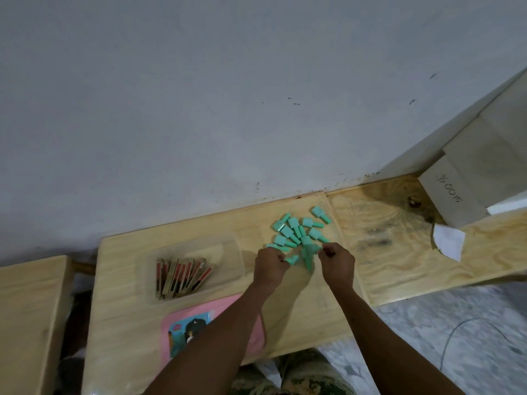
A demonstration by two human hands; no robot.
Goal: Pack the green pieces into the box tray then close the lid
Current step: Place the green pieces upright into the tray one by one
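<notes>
Several mint-green pieces [299,232] lie in a loose heap on the wooden table [299,303], near its far edge. My left hand [269,265] is at the heap's near left side, fingers curled around a green piece [292,260]. On the near right side my right hand [338,263] pinches another green piece [309,253] at its fingertips. A clear plastic box tray [228,243] stands to the left of the heap and holds several red and tan sticks [181,276]. A pink lid [256,334] with a picture label lies near the front edge, partly under my left forearm.
A grey wall rises right behind the table. To the right, a second plywood board [399,246] carries a white box [462,192] marked with handwriting and a scrap of white paper [449,243]. Another wooden surface [28,323] sits at the left.
</notes>
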